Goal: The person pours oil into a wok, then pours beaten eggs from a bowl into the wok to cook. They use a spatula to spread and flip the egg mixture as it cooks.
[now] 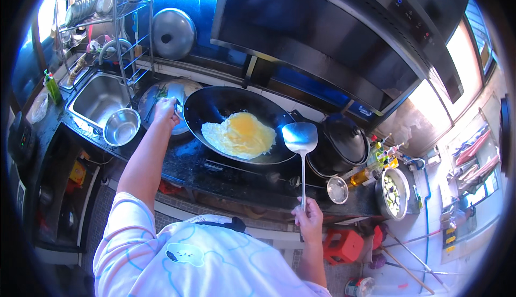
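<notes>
A large black wok [207,100] stands on the stove in front of me. Inside it lies a spread of cooking egg [242,135], yellow in the middle and paler at its edges. At the wok's left rim, my left hand [166,111] is closed around its small side handle. My right hand [309,216] grips the long handle of a metal wok spatula [300,136]. The spatula's broad blade is held up by the wok's right rim, with no food visible on it.
Left of the wok are a round cutting board [151,95] with a cleaver [175,91], a steel bowl [121,127] and a sink [98,95]. To the right stand a lidded black pot [342,140], bottles [365,174], a small bowl [337,190] and a basin of cut vegetables [397,212]. A range hood [314,35] overhangs the stove.
</notes>
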`<state>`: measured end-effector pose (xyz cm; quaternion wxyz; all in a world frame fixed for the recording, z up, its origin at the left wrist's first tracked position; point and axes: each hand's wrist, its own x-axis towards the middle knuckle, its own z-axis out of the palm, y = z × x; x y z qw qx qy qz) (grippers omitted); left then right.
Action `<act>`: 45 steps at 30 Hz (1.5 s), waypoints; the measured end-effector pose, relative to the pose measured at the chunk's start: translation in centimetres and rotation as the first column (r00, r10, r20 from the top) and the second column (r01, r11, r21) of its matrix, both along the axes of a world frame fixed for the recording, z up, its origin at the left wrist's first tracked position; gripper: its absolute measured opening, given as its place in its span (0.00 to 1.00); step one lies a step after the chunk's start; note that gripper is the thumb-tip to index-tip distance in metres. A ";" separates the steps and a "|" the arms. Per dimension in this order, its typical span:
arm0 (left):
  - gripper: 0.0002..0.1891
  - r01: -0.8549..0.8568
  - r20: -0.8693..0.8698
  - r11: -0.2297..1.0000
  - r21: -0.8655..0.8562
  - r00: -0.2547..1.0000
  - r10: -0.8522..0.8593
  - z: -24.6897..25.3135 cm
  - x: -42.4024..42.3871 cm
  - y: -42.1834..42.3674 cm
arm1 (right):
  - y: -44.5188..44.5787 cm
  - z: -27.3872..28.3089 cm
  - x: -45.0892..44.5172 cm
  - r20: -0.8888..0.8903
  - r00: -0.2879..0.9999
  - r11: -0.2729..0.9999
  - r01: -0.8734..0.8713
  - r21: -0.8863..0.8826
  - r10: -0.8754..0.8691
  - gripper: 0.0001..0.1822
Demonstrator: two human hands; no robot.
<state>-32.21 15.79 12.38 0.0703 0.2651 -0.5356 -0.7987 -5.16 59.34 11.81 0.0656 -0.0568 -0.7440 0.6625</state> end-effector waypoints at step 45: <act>0.08 0.255 -0.052 0.881 0.398 0.965 -0.256 -1.1 1.5 -1.2 | -6.3 0.1 2.1 0.050 0.996 0.996 0.077 -0.035 -0.075 0.15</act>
